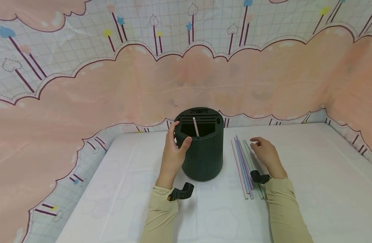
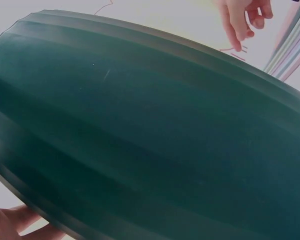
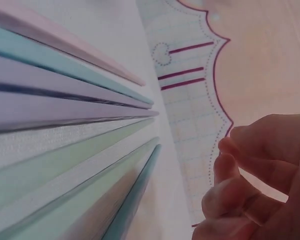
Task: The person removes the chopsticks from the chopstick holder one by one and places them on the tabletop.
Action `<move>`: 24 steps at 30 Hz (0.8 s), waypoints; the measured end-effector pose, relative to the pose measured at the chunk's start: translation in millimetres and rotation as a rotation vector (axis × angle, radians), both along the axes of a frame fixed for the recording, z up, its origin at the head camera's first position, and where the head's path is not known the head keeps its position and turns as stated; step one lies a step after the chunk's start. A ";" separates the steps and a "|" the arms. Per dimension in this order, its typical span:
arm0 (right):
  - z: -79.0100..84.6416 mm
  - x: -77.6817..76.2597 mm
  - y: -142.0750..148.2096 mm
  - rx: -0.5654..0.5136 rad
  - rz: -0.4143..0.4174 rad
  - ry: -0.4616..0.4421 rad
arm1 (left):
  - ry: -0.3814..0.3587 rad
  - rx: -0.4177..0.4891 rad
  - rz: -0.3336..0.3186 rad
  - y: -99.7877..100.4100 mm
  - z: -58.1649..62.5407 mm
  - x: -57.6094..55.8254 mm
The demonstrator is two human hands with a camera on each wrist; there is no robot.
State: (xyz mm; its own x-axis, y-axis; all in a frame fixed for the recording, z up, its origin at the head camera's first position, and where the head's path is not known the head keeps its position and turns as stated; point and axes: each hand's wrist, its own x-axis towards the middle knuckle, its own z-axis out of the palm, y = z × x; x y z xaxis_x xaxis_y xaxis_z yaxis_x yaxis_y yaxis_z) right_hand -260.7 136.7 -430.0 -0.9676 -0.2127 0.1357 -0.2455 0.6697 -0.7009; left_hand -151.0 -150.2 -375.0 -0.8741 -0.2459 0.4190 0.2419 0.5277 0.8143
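Note:
A dark green round container (image 1: 204,155) stands upright, a wide opening and several slots in its top. One pale pink straw (image 1: 196,127) leans out of that opening. My left hand (image 1: 173,153) grips the container's left side, thumb at the front rim and fingers around the far left edge. Several pastel straws (image 1: 241,165) in pink, blue, purple and green lie side by side to the right of the container. Over the right side of these straws is my right hand (image 1: 266,153), its fingers loosely bent with nothing between them. The right wrist view shows the fingertips (image 3: 227,145) beyond the straw ends.
A white cloth covers the table (image 1: 128,209). Behind it hangs a peach and white printed backdrop (image 1: 204,81), which also comes round on both sides. Each wrist wears a small black camera mount (image 1: 182,191).

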 end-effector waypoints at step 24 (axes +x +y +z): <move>19.6 -1.3 -25.5 -0.189 0.047 0.199 | 0.036 -0.019 -0.002 -1.1 -3.6 -5.5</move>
